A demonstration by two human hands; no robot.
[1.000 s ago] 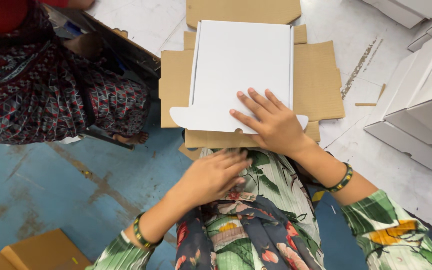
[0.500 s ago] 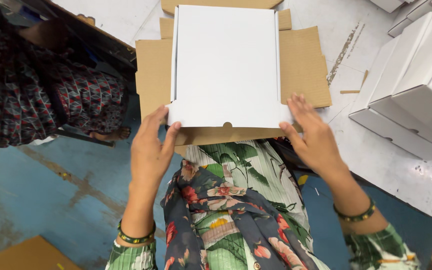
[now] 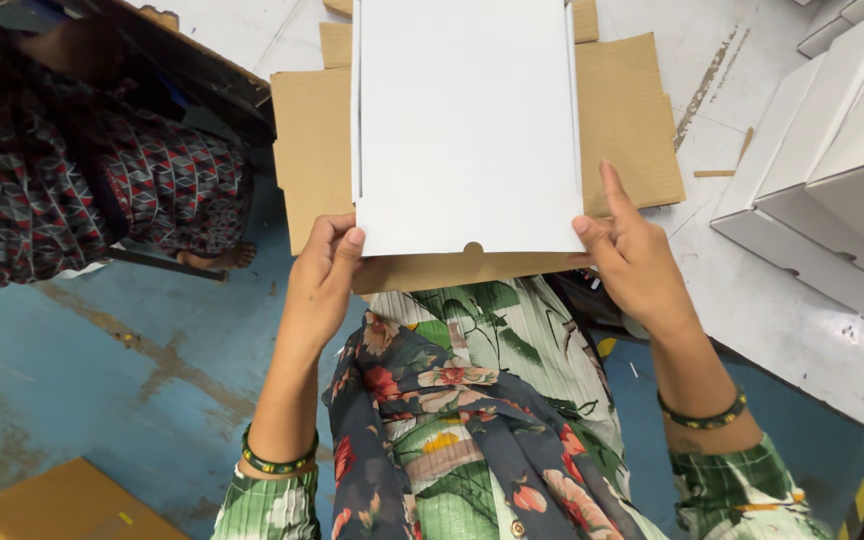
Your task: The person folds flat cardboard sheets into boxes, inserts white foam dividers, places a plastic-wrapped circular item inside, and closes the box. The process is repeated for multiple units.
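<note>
Cardboard sheet (image 3: 42,505), brown, lay at bottom left corner on the blue floor (image 3: 102,360). Another person's patterned clothing (image 3: 82,190) filled upper left, bare foot poking out near the brown backing. Left hand (image 3: 320,285) was loosely curled, thumb and fingers pinching the lower left corner of the white folded box (image 3: 467,125); beaded bracelet on that wrist. White folded box sat centre, flat, closed, lid side up, small thumb notch on its near edge, plain and clean, resting on a brown cardboard sheet (image 3: 627,120) that stuck out on both sides and along the near edge. Near edge overhung the person's lap, floral green garment below. Right hand (image 3: 637,265) was half open, thumb pressed on the lower right corner, index finger stretched up along the box's right edge, other fingers underneath, not visible. Stack of finished white boxes (image 3: 832,160) stood to the right on the pale floor (image 3: 782,320), apart from the hand. Yellow-black hazard stripe at bottom right.
</note>
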